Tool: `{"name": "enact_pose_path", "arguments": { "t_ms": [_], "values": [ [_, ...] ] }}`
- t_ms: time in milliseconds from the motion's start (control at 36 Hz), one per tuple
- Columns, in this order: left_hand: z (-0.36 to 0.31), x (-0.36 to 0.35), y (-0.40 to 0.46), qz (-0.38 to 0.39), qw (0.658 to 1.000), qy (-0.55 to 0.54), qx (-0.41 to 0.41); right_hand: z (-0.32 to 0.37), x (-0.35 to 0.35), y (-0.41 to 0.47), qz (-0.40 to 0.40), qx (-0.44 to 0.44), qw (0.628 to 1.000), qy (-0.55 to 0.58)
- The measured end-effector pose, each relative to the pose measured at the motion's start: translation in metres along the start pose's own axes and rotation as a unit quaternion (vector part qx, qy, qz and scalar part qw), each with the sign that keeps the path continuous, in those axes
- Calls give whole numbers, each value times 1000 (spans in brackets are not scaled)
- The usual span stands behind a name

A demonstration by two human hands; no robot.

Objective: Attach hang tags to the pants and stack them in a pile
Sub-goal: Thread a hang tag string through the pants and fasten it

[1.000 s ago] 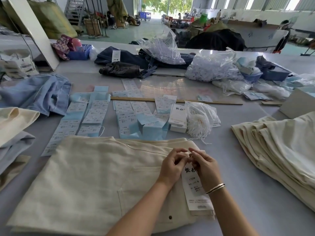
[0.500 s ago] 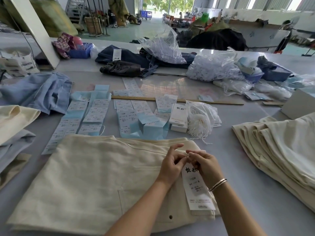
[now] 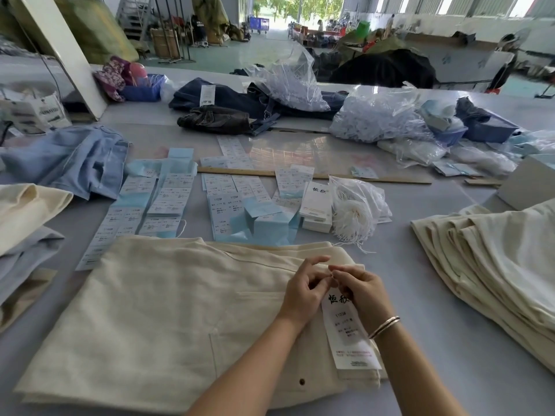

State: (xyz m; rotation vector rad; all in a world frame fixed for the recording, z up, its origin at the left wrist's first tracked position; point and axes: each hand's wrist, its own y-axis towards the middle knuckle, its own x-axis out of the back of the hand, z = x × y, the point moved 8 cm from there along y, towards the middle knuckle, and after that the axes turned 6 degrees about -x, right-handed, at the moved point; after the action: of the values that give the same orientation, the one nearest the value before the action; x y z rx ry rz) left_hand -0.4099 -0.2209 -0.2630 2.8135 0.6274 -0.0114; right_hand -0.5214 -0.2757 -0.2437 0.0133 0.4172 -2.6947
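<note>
Head view: cream pants (image 3: 168,310) lie folded flat on the bench (image 3: 420,295), waistband on the far edge, pocket corner toward the camera. Both hands meet at the pants' far-right corner. Left hand (image 3: 303,291) has thumb and a finger pinched at the meeting point, index finger lifted; right hand (image 3: 360,291) is curled, pinching at the same spot. What they pinch is too small to see, probably the tag's string. Hang tag (image 3: 350,334) lies on the pants just below that pinch, long axis running from the hands toward the camera, top end under the right hand, so the right hand is nearer to it. Finished pile (image 3: 495,265) sits right of the pants, well apart. Spare tags (image 3: 315,202) and string bundle (image 3: 354,211) lie beyond the pants' far edge.
</note>
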Motion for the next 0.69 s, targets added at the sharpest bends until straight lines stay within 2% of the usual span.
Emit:
{"name": "enact_pose_path", "arguments": {
  "t_ms": [139, 417, 639, 694],
  "values": [
    [-1, 1, 0, -4, 1000, 9, 1, -2, 2, 0, -2, -6, 1000, 16],
    [0, 2, 0, -10, 999, 40, 2, 0, 2, 0, -7, 10, 1000, -22],
    [3, 2, 0, -5, 999, 53, 10, -5, 3, 2, -15, 12, 997, -78],
    [3, 3, 1, -5, 998, 59, 26, -2, 2, 3, -26, 41, 991, -121]
  ]
}}
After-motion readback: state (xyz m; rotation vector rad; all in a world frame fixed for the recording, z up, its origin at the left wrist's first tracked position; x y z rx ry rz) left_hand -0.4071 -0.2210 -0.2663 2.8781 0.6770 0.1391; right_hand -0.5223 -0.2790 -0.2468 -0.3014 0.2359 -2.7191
